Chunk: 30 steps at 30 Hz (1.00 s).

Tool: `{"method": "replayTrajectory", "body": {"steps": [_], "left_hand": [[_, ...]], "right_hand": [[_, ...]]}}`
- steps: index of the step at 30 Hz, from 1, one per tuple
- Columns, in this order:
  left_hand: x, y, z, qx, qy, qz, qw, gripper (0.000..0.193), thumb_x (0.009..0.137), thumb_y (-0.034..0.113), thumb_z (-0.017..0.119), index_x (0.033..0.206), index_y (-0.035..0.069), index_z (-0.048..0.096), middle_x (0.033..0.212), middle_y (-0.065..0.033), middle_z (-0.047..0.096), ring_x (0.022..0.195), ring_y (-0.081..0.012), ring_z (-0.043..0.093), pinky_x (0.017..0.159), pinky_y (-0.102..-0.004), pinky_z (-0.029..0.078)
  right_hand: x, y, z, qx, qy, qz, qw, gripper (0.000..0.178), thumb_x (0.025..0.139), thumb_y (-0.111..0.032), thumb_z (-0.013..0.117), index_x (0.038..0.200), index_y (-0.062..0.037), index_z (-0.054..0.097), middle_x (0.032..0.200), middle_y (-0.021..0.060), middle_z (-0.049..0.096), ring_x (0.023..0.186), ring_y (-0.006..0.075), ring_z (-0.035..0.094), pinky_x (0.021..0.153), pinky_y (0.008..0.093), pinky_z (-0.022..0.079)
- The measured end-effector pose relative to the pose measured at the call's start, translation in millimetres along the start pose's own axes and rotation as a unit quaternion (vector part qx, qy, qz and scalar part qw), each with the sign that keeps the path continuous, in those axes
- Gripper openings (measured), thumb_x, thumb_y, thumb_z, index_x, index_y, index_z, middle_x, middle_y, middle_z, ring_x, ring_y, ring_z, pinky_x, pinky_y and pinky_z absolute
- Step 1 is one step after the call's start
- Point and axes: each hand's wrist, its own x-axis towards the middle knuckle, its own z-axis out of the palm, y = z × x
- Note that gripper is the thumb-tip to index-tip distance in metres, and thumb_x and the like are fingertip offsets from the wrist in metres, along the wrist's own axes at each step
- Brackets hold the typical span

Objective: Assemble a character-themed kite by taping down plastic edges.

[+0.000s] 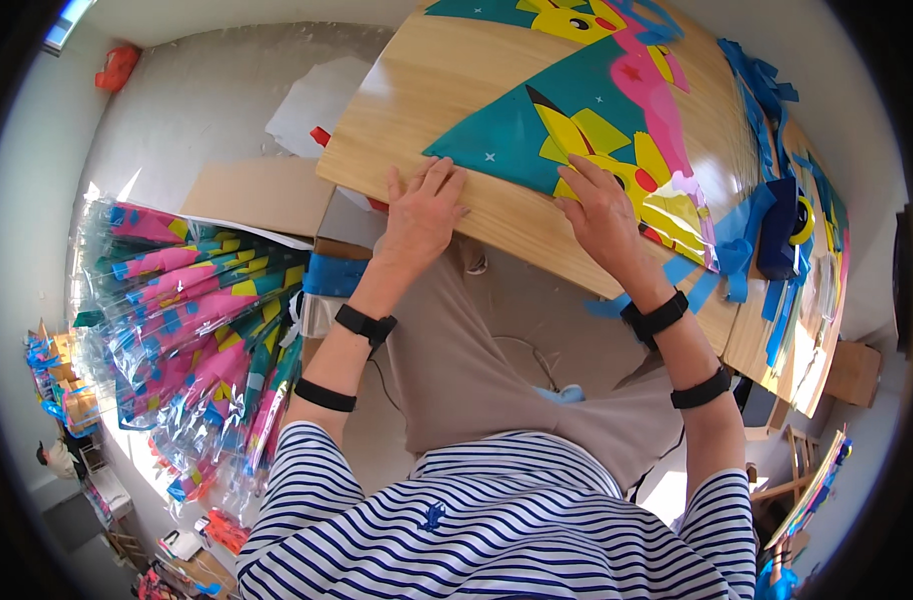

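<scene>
Two-handed, working at the wooden table (397, 100): resting the left hand (422, 218) on its near edge, loosely spreading the open fingers with the tips at the pointed corner of the teal, pink and yellow triangular sheet (602, 100) lying on top. Placing the right hand (607, 213) on the sheet's near edge, farther right along the table, curling the fingers over it, with any pinch impossible to tell from above. Facing blue strips (740, 262) and a dark blue tape dispenser (777, 238) toward the table's right end, and having clear-wrapped packs (197, 320) and a cardboard box (252, 195) to its left.
</scene>
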Motion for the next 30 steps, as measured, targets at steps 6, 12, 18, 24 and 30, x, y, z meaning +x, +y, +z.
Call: {"method": "replayTrajectory", "body": {"steps": [6, 12, 18, 24, 30], "left_hand": [[-1.2, -1.2, -6.9, -0.080, 0.050, 0.004, 0.996, 0.044, 0.087, 0.011, 0.070, 0.130, 0.008, 0.060, 0.140, -0.0106, 0.056, 0.132, -0.0311, 0.051, 0.114, -0.0617, 0.030], [-9.5, -28.0, -11.1, -0.213, 0.137, -0.082, 0.964, 0.032, 0.085, -0.004, 0.066, 0.116, 0.000, 0.066, 0.121, -0.0171, 0.067, 0.113, -0.0341, 0.063, 0.099, -0.0436, 0.051], [2.9, -45.5, -16.0, -0.422, 0.090, -0.239, 0.870, 0.032, 0.088, -0.007, 0.062, 0.119, -0.001, 0.066, 0.120, -0.0119, 0.069, 0.111, -0.0175, 0.064, 0.091, -0.0292, 0.052], [35.4, -51.7, -16.6, -0.587, 0.064, -0.165, 0.790, 0.042, 0.086, -0.007, 0.061, 0.128, -0.003, 0.063, 0.126, -0.0084, 0.066, 0.114, -0.0150, 0.060, 0.092, -0.0282, 0.052], [57.4, -42.0, -27.9, -0.637, 0.001, -0.164, 0.753, 0.040, 0.086, -0.004, 0.064, 0.126, -0.001, 0.064, 0.118, -0.0050, 0.067, 0.105, -0.0120, 0.062, 0.093, -0.0264, 0.050]], "right_hand": [[91.0, -22.7, 40.1, 0.077, -0.031, -0.088, 0.993, 0.036, 0.082, -0.006, 0.072, 0.118, -0.0070, 0.070, 0.124, 0.0149, 0.064, 0.114, 0.0374, 0.057, 0.099, 0.0428, 0.048], [143.9, -39.7, 76.6, 0.016, -0.063, -0.151, 0.986, 0.028, 0.076, -0.001, 0.072, 0.103, -0.0074, 0.073, 0.106, 0.0117, 0.064, 0.103, 0.0340, 0.056, 0.090, 0.0418, 0.050], [156.0, -38.6, 91.1, 0.015, -0.085, -0.160, 0.983, 0.014, 0.071, 0.002, 0.070, 0.082, -0.0075, 0.068, 0.094, 0.0109, 0.060, 0.097, 0.0339, 0.055, 0.084, 0.0423, 0.049], [160.8, -36.8, 59.3, 0.120, -0.135, -0.134, 0.974, 0.011, 0.074, 0.002, 0.068, 0.083, -0.0046, 0.065, 0.085, 0.0108, 0.061, 0.086, 0.0276, 0.059, 0.075, 0.0381, 0.049], [164.9, -45.3, 24.1, 0.259, -0.175, -0.029, 0.949, 0.007, 0.077, 0.001, 0.067, 0.083, -0.0006, 0.064, 0.076, 0.0086, 0.062, 0.072, 0.0183, 0.058, 0.066, 0.0322, 0.048]]}}
